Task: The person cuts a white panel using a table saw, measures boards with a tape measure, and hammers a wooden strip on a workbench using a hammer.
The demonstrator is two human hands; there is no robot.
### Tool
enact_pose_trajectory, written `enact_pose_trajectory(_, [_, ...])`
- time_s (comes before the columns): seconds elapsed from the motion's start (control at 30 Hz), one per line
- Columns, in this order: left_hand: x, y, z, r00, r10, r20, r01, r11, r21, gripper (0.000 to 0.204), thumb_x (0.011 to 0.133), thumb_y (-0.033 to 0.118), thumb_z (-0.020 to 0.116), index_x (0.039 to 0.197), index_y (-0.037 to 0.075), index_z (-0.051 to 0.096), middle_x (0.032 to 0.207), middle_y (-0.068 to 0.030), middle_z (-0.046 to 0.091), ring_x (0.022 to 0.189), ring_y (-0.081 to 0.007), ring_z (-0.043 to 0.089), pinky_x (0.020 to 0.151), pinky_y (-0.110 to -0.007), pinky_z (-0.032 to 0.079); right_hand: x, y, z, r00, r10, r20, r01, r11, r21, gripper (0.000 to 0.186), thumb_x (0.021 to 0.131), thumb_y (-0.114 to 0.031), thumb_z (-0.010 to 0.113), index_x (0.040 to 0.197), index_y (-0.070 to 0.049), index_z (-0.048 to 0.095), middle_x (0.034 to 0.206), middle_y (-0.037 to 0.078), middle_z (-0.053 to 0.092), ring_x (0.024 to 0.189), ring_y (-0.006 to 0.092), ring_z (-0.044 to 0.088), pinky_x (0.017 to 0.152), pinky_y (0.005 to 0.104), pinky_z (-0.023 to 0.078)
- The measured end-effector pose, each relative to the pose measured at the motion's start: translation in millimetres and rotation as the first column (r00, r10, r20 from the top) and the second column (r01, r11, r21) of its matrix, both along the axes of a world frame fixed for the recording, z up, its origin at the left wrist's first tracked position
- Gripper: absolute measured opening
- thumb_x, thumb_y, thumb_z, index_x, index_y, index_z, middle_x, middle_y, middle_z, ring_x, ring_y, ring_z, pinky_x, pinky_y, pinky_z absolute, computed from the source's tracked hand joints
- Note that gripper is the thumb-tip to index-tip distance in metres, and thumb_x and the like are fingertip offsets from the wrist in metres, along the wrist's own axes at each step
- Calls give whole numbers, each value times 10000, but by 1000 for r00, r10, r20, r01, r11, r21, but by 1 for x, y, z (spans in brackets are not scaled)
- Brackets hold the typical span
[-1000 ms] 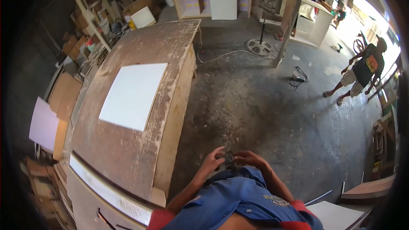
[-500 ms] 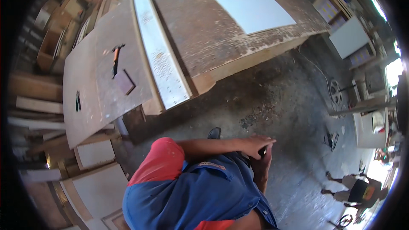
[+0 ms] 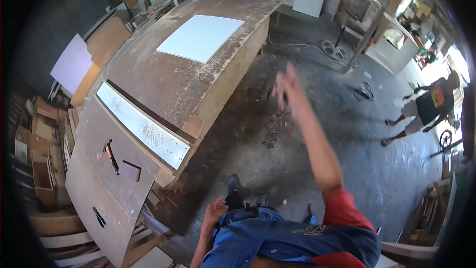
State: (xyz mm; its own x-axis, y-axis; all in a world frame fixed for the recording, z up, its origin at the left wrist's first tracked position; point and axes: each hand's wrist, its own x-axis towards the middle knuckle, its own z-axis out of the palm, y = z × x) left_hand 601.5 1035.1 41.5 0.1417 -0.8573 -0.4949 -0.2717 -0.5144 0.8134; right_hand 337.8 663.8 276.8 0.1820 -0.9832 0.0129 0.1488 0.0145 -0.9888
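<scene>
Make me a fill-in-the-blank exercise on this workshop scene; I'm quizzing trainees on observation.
1. The flat white rectangular panel lies on the long wooden ____.
2. The person's right hand is raised over the dusty concrete ____.
3. The left hand rests low, beside the blue ____.

Missing words: workbench; floor; shirt

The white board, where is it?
In the head view, the white board lies flat on the long wooden workbench, upper left, far from both hands.

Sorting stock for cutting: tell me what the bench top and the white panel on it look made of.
Bench top: probably wood board, bare and matte, brown, worn and dusty with pale scuffs. White panel: looks like laminated or painted sheet, smooth, even white, thin and flat; the core is not visible.
</scene>
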Motion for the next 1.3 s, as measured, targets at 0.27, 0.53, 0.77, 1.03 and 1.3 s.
enact_pose_trajectory(0.27, [26, -21, 57, 968, -162, 193, 228, 889, -398, 525, 782, 131, 667, 1281, 26, 542, 1131, -191, 625, 1049, -324, 616, 922, -384, 480, 39, -43, 184, 998, -4, -58, -14, 951, -307, 473, 894, -442, 607, 1280, -186, 516, 786, 29, 629, 528, 74, 472, 444, 226, 315])
enact_pose_trajectory(0.53, [204, 33, 44, 945, 156, 287, 36, 824, -566, 555, 783, 94, 653, 1313, 33, 500, 1257, -208, 557, 1177, -369, 541, 996, -406, 444, 271, 198, 8, 778, 623, -82, -619, 782, 69, 429, 958, -382, 474, 1209, -44, 558, 778, 66, 604, 482, 65, 447, 437, 212, 343])
enact_pose_trajectory(0.77, [373, 52, 27, 785, 536, 311, -343, 794, -503, 674, 733, 167, 711, 1346, 50, 454, 1335, -254, 475, 1236, -433, 455, 1052, -443, 378, 414, 330, -162, 628, 776, 47, -623, 466, 629, 335, 950, -374, 549, 1120, -92, 607, 746, 28, 606, 511, 60, 480, 424, 213, 335])
enact_pose_trajectory(1.03, [445, -16, -13, 648, 159, 745, 138, 937, -320, 802, 681, 382, 764, 1393, 194, 446, 1515, -203, 264, 1425, -419, 171, 1091, -674, 156, 459, 343, -134, 656, 692, -301, -468, 686, 556, 329, 934, -373, 584, 1096, -89, 631, 758, -8, 581, 530, 41, 464, 440, 202, 351])
enact_pose_trajectory(1.3, [549, 15, -24, 636, 254, 729, -15, 948, -318, 618, 687, 354, 750, 1265, 213, 583, 1496, -137, 333, 1428, -383, 201, 1073, -708, 125, 499, 325, -174, 790, 549, -272, -387, 791, 474, 350, 880, -333, 654, 1090, -62, 581, 768, 2, 550, 567, 78, 502, 437, 236, 387])
